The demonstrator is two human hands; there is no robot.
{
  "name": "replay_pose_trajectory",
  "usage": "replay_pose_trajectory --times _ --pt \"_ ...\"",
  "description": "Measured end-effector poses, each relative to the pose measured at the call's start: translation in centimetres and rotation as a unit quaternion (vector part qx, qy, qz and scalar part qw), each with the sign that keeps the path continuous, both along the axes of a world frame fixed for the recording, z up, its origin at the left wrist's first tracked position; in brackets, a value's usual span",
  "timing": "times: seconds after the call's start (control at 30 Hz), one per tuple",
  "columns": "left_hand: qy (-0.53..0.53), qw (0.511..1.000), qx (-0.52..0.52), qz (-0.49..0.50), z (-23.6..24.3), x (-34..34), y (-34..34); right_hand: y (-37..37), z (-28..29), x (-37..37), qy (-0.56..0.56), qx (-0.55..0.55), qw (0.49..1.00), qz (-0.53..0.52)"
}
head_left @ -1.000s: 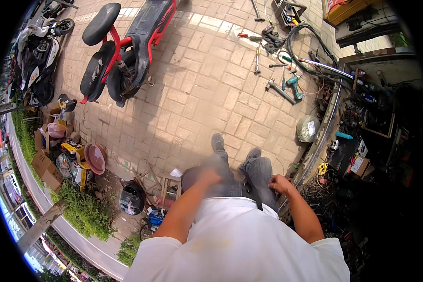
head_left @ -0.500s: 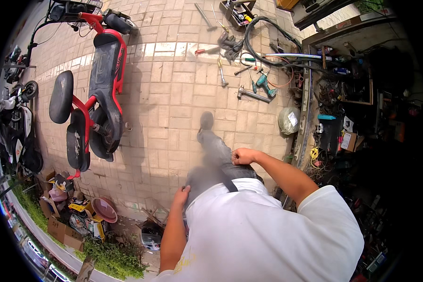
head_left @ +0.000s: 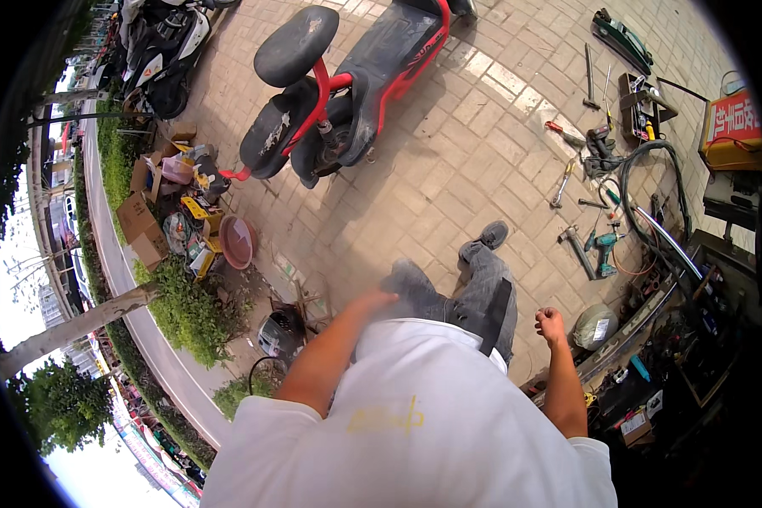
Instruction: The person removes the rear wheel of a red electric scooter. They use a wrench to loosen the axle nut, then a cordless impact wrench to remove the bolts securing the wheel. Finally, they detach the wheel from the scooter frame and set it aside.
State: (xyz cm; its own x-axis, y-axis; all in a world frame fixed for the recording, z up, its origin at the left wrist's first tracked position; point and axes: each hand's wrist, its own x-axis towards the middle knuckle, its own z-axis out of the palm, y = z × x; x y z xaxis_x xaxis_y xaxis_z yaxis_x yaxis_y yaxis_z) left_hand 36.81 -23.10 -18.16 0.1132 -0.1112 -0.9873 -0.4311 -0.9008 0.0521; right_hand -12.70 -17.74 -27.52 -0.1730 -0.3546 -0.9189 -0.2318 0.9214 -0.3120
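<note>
Basically, left hand [head_left: 374,303] blurred at grey trousers [head_left: 476,286], can't tell finger spread or contact; right hand [head_left: 550,325] apart from the leg, curled into a loose fist, contents unclear; round wrapped bundle [head_left: 595,327] on paving [head_left: 398,203] just right of it.

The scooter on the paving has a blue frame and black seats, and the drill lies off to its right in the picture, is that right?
Not quite: the frame of the scooter is red, not blue, as the head view shows. The rest stands: it is on the paving, its seats are black, and the drill lies off to its right.
</note>
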Motion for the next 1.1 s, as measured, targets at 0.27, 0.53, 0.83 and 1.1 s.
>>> replay_pose_trajectory --times 0.27,0.53,0.83,1.1 --pt "-0.096 0.964 -0.234 0.077 -6.8 14.8 8.8 0.0 0.5 8.0 -0.001 0.022 0.998 0.052" --pt "-0.102 0.925 -0.254 0.263 -11.6 35.4 24.0 -1.5 5.5 28.9 0.059 -0.043 0.985 0.159" --pt "-0.170 0.890 -0.093 0.414 -16.9 42.3 54.1 -1.7 9.0 53.5 0.102 -0.008 0.857 0.505" --pt "0.011 0.831 0.032 0.555 -18.8 31.1 61.0 -0.2 5.4 66.0 0.073 0.067 0.836 0.540"
